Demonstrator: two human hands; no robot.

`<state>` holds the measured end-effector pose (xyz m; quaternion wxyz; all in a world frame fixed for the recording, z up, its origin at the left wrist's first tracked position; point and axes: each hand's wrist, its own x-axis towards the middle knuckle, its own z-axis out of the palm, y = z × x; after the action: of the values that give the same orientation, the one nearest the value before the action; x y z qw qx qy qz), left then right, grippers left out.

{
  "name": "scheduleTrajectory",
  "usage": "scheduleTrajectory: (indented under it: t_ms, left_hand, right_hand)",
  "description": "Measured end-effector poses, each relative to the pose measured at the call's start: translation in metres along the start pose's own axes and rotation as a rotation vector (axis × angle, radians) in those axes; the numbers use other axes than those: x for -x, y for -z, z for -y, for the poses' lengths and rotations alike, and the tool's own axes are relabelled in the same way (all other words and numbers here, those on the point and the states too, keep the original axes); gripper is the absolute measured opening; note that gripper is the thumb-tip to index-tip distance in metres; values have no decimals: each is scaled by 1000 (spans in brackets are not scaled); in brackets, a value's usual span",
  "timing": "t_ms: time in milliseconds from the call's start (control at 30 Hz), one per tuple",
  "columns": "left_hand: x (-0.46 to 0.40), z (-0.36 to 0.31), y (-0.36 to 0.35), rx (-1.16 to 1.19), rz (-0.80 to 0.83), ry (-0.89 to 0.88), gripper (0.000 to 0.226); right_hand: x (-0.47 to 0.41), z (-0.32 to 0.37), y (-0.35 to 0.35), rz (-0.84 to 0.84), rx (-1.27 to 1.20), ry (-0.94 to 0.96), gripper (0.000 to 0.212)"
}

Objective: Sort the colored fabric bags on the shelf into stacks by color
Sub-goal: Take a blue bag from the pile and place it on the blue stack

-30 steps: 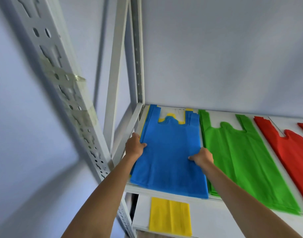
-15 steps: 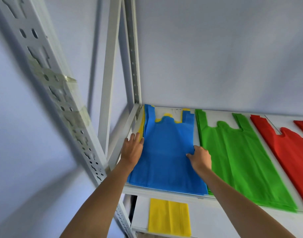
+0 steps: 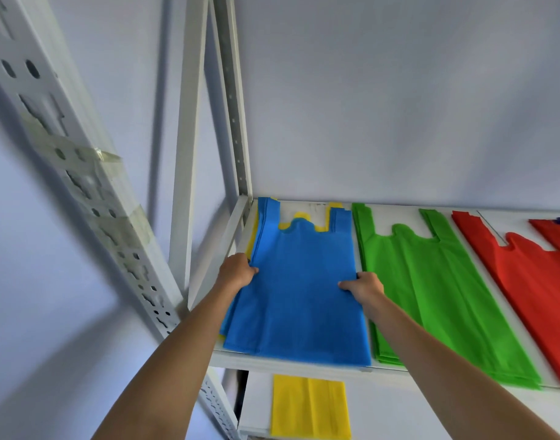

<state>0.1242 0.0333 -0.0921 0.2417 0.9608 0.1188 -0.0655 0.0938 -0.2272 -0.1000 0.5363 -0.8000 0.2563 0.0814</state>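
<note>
Both hands now grip blue bags [image 3: 301, 290] between them.

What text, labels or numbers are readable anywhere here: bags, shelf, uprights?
None readable.
Blue bags, green bags, red bags, yellow bag on the lower shelf: plain fabric, no print.
Shelf upright: punched holes and clear tape only, no markings.
Faint dark smudges on the shelf board behind the blue bags: too blurred to tell if text.
</note>
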Motion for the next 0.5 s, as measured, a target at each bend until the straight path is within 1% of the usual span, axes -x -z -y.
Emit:
scheduleTrajectory:
  t_ms: [33,100,133,200,267,367,433,500]
  left_hand:
    - [-3,-2,4,102,55,36,35]
    - [-10,-5,10,359,164,98,20]
    - [-12,-6,13,498,212,136,19]
    - [-8,-10,17,640,286,196,33]
    - [-7,-11,15,569,323,182,40]
    - [-3,-15,14,422,379,157,34]
    - [-3,-14,15,415,469,197,33]
    - [0,-12,21,447,548,235,29]
  right_hand:
    - [-1,0,1,-6,-10,5,28]
    - [-2,1,3,0,-53,12,25]
    - [-4,1,4,22,-91,6,25]
    - [-8,-1,5,82,-168,-19,28]
    - [-11,-2,7,111,-169,-10,31]
    - [-9,-3,9,60,-99,31,35]
    - [-6,-3,10,31,-44,46,36]
    - [-4,-5,12,65,-33,32,40]
